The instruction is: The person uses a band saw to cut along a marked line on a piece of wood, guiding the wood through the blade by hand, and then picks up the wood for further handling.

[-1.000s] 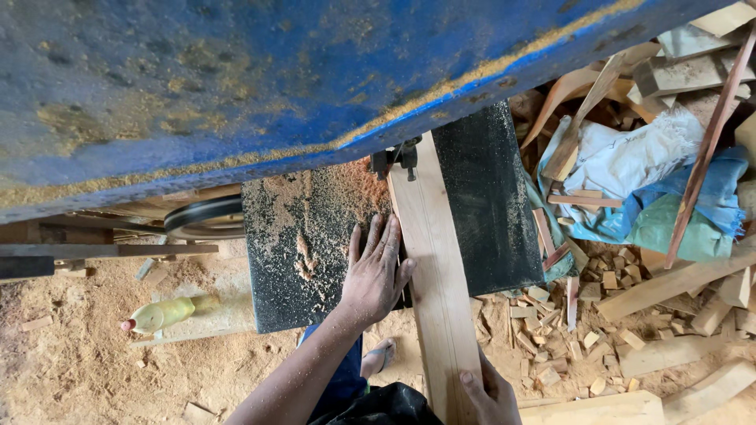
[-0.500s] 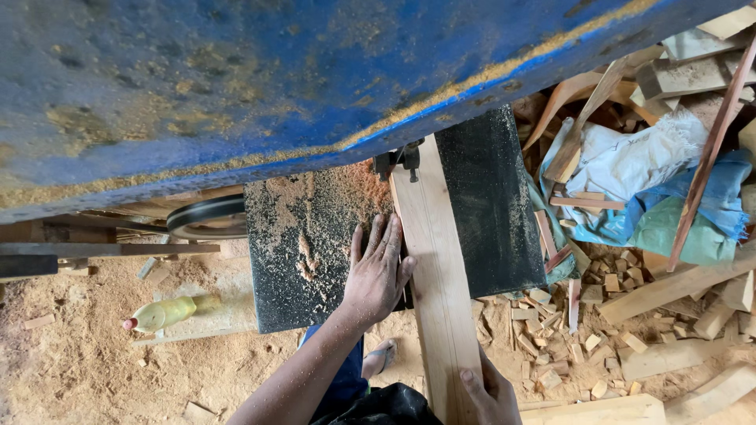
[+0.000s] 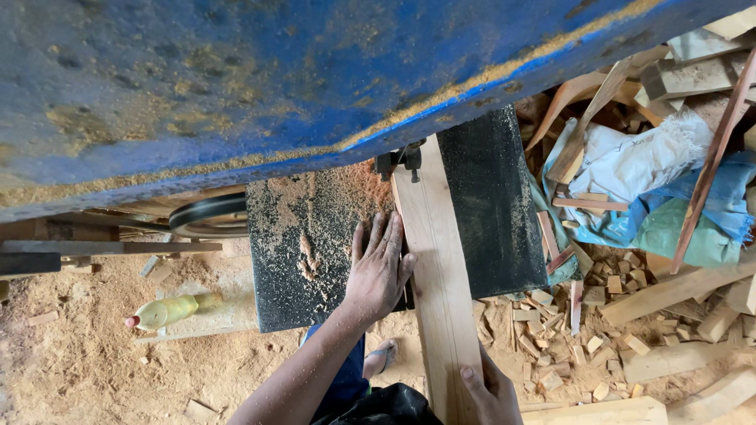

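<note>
The plank [image 3: 431, 260] is pressed sideways by the flat, open left hand [image 3: 379, 271] to keep it straight on the table [image 3: 488, 205]; its near end is gripped by the right hand [image 3: 490, 387].

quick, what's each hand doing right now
Left hand: open, flat against the wooden plank.
Right hand: gripping the plank's near end.

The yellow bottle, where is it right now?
In the head view, the yellow bottle lies on its side at lower left, on a pale ledge beside the dark saw table.

Even, soft daylight (sharp focus)
</note>
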